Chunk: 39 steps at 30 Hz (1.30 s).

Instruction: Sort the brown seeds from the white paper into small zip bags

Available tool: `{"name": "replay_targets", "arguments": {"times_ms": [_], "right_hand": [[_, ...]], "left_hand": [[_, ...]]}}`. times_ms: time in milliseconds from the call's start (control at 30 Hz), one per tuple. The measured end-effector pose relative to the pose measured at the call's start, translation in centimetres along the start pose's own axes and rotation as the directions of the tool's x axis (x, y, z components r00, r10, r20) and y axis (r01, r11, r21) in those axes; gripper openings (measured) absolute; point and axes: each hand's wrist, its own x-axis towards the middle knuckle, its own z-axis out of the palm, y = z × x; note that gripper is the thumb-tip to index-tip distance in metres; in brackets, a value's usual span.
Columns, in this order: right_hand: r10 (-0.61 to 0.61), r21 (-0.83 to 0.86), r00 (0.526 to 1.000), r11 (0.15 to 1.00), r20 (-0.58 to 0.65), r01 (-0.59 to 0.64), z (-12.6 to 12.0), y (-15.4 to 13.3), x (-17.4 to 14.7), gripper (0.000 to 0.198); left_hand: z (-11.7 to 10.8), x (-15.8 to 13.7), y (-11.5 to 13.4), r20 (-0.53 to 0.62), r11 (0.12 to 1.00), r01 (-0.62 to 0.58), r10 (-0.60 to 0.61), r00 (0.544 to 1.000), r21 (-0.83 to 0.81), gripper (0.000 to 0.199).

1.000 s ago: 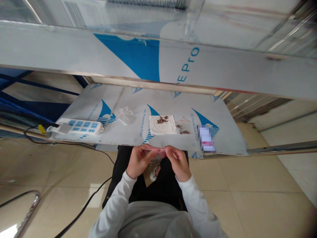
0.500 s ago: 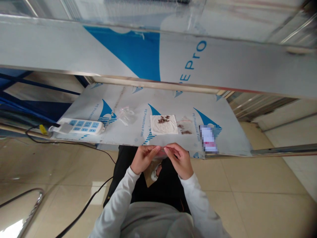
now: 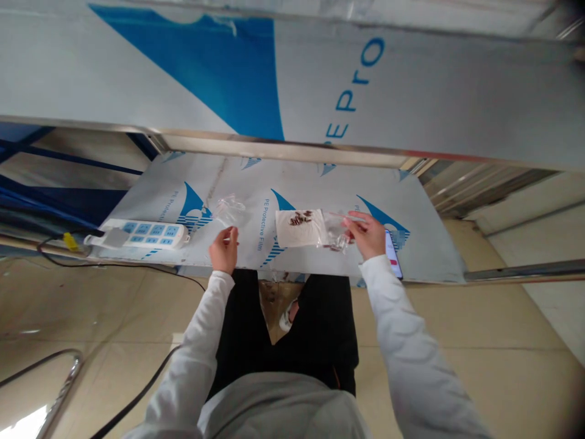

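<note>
My right hand [image 3: 367,235] pinches the edge of a clear zip bag [image 3: 337,242] over the right part of the shelf. Small brown pieces show at the bag, though I cannot tell whether they lie in it or under it. Left of it, a white cloth or paper square [image 3: 286,235] carries a heap of small dark brown pieces [image 3: 300,218]. My left hand [image 3: 223,251] is at the shelf's front edge, fingers loosely bent with a small gap between them and nothing visible held. Just beyond its fingertips lies a pile of clear plastic bags [image 3: 229,209].
A white power strip [image 3: 155,234] with blue sockets lies at the shelf's left end, its black cable [image 3: 137,266] hanging down. A phone [image 3: 392,255] lies partly behind my right hand. A film-covered upper panel [image 3: 311,79] spans above the shelf [image 3: 247,244].
My hands were together at the shelf's front edge, holding something reddish and clear. They have parted: the left moved toward the bag pile, the right moved up and right with a bag.
</note>
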Motion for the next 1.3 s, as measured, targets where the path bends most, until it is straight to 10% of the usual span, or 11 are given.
{"name": "replay_targets", "arguments": {"times_ms": [233,500,733,1000,1200,1300], "right_hand": [[-0.001,-0.320,0.979,0.945,-0.206,-0.066,-0.4,4.9,6.2,0.054],[-0.182,-0.335,0.978,0.932,-0.102,0.138,0.1,4.6,-1.8,0.043],[-0.216,-0.052,0.966,0.973,0.145,0.226,4.7,-1.6,-9.7,0.033],[-0.375,0.057,0.857,0.923,0.354,0.380,6.7,-8.6,-7.1,0.051],[0.036,0.038,0.892,0.998,0.450,-0.059,8.9,-4.9,-5.9,0.068],[0.224,0.212,0.840,0.906,0.494,-0.367,10.3,-3.6,-6.4,0.055]], "left_hand": [[1.3,5.9,-3.0,-0.148,0.965,0.172,-0.144,0.978,0.198,0.052],[0.8,5.5,-2.5,-0.138,0.966,0.088,-0.056,0.989,0.241,0.019],[-1.2,-2.1,-0.1,-0.083,0.974,-0.191,0.201,0.976,0.118,0.014],[-0.8,-5.8,2.5,0.060,0.885,-0.447,0.457,0.887,-0.129,0.010],[1.5,-3.6,2.1,0.042,0.905,-0.324,0.349,0.936,-0.277,0.020],[1.7,-3.2,1.3,0.067,0.906,-0.289,0.324,0.944,-0.309,0.025]]}}
